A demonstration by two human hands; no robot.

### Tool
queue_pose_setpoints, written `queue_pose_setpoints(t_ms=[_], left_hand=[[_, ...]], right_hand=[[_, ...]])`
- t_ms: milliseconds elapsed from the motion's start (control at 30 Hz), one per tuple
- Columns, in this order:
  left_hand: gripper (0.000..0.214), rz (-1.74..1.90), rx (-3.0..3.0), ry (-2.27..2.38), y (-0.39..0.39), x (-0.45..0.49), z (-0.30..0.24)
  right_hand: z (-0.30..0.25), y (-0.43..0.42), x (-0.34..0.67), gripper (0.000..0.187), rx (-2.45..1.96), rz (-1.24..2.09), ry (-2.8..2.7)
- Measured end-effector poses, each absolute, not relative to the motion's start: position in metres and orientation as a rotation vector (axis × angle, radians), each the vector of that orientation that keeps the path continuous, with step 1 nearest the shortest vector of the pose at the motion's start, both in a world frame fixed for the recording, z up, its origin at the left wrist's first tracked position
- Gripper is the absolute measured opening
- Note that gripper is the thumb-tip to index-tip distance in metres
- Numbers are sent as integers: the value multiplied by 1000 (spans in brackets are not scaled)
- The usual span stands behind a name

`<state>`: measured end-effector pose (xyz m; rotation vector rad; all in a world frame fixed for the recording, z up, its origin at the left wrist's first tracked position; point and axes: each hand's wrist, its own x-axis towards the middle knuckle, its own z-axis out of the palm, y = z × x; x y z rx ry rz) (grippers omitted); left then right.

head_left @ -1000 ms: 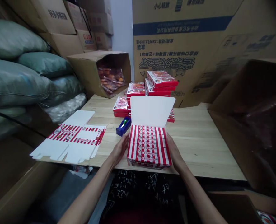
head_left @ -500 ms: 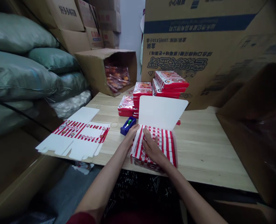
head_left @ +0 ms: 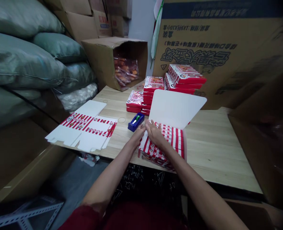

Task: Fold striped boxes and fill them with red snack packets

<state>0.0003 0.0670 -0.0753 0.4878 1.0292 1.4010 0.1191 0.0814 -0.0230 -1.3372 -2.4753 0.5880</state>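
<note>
In front of me stands a carton (head_left: 160, 161) with its white lid (head_left: 176, 107) raised at the back. Rows of red-and-white striped small boxes (head_left: 177, 137) fill it. At its left rear corner, my left hand (head_left: 138, 132) holds the side wall, fingers partly hidden. My right hand (head_left: 155, 133) lies on the small boxes near that same corner, its fingers stretched toward the left hand. The two hands nearly touch. Just beyond my left hand sits a blue tape dispenser (head_left: 136, 122) with a green core.
Flat printed carton blanks (head_left: 84, 127) lie stacked at the table's left. Behind the carton rise stacks of red-and-white boxes (head_left: 186, 75). An open cardboard box (head_left: 98, 59) holds wrapped snacks. Large sacks (head_left: 19, 60) line the left; a big cardboard box (head_left: 227, 80) stands at the back.
The view has shifted, so things sit a little farther right and higher. My right hand has moved across the small boxes toward my left hand, its fingers closer together.
</note>
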Motion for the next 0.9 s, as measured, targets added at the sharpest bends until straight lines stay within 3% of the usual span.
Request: queue_pose_setpoints(t_ms=[133,533,767,900], left_hand=[[92,1363,429,1128,36,-1,-70],[78,1414,478,1167,-49,14,-54],[89,1440,545,1206,-65,15,-55],[83,1519,684,1268,-66,17,-59]], right_hand=[[-27,79,119,56,-1342,478,-2517],[-31,73,113,54,-1295,324,-2546],[-39,77,109,53,-1226,428,-2451],[-20,66,112,51,-1160,518,-2365]])
